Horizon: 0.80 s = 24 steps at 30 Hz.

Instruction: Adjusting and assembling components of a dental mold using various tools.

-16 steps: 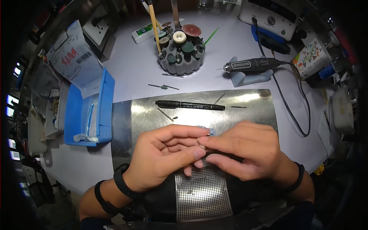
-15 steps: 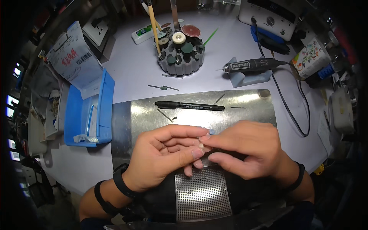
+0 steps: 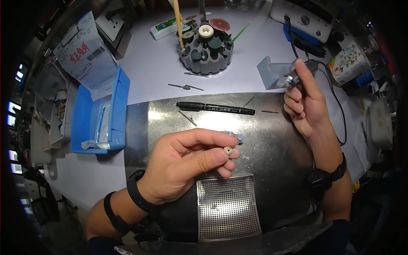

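My left hand (image 3: 178, 163) pinches a small beige dental crown (image 3: 228, 150) between thumb and fingers; a dark round hole shows in it. Just past the index fingertip is a small blue piece (image 3: 240, 138), partly hidden; whether the hand touches it I cannot tell. My right hand (image 3: 312, 104) is raised at the right, wrapped round a black rotary handpiece (image 3: 292, 79) whose metal nose is blurred and points left. Beside it stands the handpiece's pale blue-grey cradle (image 3: 267, 74). The handpiece's cord runs off to the right.
A black marker (image 3: 216, 109) and several loose burs lie on and behind the metal plate (image 3: 161, 123). Nearest me is a perforated metal sheet (image 3: 228, 208). A grey bur holder (image 3: 206, 61) stands behind, a blue bin (image 3: 121, 110) at left, a white control box (image 3: 304, 19) at back right.
My right hand has left the crown, moved up and right, and taken the handpiece off its cradle. My left hand still holds the crown, now with its hole showing. The view has shifted slightly.
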Each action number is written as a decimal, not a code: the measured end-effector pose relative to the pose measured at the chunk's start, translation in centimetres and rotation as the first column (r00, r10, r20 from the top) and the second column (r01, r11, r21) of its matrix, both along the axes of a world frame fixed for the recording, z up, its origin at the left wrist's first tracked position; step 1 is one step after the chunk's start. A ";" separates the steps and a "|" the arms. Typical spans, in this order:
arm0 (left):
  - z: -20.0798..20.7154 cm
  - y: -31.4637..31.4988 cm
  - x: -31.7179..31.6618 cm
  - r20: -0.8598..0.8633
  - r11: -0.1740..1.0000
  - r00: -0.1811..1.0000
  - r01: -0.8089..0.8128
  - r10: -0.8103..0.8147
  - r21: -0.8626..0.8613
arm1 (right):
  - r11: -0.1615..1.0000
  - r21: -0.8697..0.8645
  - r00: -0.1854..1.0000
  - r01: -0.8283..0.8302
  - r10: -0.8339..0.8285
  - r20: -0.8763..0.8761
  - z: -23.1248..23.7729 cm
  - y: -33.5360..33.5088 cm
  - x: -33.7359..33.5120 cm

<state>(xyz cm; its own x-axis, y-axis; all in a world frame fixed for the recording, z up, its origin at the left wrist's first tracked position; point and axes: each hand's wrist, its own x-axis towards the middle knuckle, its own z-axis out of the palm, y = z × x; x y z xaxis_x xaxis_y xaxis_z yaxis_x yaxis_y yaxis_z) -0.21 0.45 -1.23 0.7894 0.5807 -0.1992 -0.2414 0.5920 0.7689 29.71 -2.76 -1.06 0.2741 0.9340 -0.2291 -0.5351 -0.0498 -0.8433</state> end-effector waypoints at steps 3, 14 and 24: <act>0.2 -0.1 0.3 -0.013 1.000 1.000 0.005 -0.005 -0.025 | 0.986 0.149 0.981 -0.080 0.051 0.188 0.2 -1.5 -0.3; 0.4 -0.6 0.6 -0.111 0.967 0.993 -0.004 0.034 0.256 | 0.779 0.417 0.588 -0.468 -0.077 0.805 2.5 -6.3 -7.4; 0.2 -0.7 0.3 -0.082 0.967 0.996 0.038 -0.017 0.252 | 0.827 0.383 0.672 -0.411 -0.009 0.740 2.4 -7.0 -8.4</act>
<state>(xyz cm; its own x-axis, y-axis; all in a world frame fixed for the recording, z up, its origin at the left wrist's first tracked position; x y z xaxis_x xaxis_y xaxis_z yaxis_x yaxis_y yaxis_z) 0.10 -0.20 -0.98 0.7935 0.5984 -0.1109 -0.1604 0.3813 0.9104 21.27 -9.78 1.29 -0.0583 0.8991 0.4338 0.1798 0.4369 -0.8814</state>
